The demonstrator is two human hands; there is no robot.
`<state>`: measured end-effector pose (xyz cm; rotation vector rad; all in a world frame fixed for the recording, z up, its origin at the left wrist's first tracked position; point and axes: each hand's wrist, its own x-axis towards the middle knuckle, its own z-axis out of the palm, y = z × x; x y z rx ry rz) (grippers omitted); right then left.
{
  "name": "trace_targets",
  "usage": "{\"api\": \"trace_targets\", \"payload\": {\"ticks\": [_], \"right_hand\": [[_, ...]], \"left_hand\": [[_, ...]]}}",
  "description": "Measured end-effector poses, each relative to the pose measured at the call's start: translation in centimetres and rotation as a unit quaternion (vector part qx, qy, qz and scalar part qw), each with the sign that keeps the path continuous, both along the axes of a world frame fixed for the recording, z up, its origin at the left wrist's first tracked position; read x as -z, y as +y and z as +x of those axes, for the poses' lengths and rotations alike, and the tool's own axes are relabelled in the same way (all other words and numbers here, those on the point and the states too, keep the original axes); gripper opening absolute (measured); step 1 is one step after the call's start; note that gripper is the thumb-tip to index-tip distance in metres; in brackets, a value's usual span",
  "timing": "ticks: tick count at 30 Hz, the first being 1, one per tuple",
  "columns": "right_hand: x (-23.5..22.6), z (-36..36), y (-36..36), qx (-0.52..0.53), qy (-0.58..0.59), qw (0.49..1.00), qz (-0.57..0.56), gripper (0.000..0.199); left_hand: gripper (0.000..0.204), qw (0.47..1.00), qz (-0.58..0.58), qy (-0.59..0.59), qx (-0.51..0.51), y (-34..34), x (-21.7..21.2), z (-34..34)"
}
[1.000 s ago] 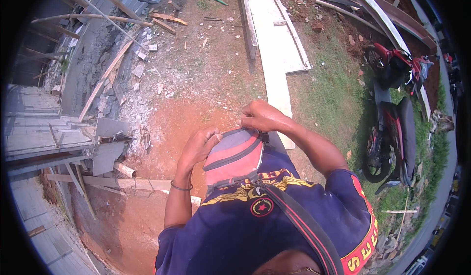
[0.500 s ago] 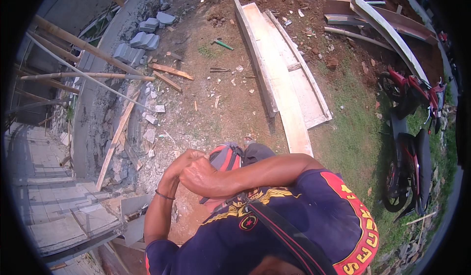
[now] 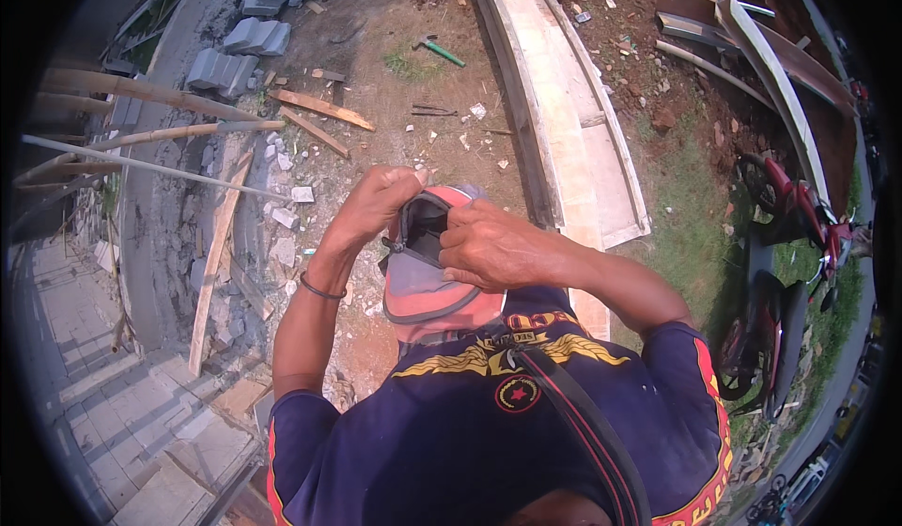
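A red and grey bag [image 3: 434, 286] is in front of my chest, its zipped top gaping so the dark inside shows. My left hand [image 3: 383, 202] is closed on the left edge of the opening. On the opposite edge, my right hand [image 3: 489, 244] grips with curled fingers and knuckles up. Between the two hands the bag's mouth is spread apart. What lies inside is too dark to make out. A black strap with red lines [image 3: 573, 423] crosses my dark blue shirt.
Ahead on the dirt lie a green-handled hammer [image 3: 442, 53], pincers [image 3: 434, 111] and a long wooden trough [image 3: 554, 113]. Grey blocks [image 3: 225, 70], wood pieces [image 3: 324, 110] and bamboo poles [image 3: 188, 131] are at the left. A red motorcycle [image 3: 794, 216] stands at the right.
My hands, crossed together over the bag earlier, have moved apart. The bag now shows its opened top, held between both hands. The view has shifted slightly.
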<state>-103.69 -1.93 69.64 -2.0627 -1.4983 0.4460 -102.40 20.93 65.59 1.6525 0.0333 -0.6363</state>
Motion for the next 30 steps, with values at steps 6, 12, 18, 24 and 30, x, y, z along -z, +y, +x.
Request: {"api": "trace_targets", "payload": {"ticks": [6,12,18,24,30], "right_hand": [[-2.4,9.3,5.4,0.095,-0.039,0.995,-0.014,0.015],[-3.9,17.5,10.0,0.194,-0.072,0.978,-0.036,0.027],[-4.8,22.1,11.1,0.234,-0.054,0.969,-0.058,0.032],[-3.9,28.5,13.3,0.262,-0.068,0.962,-0.040,0.024],[-1.2,35.7,14.2,0.217,0.037,0.972,-0.077,0.017]], "left_hand": [[0.046,0.986,0.076,-0.105,0.101,4.3,-4.0,14.6],[0.046,0.946,0.134,-0.232,0.183,6.9,-5.0,26.2],[0.047,0.940,0.080,-0.247,0.221,7.7,-4.7,32.1],[0.044,0.942,0.115,-0.212,0.235,7.2,-4.7,37.1],[0.042,0.933,0.152,-0.215,0.246,5.7,-4.1,42.2]]}}
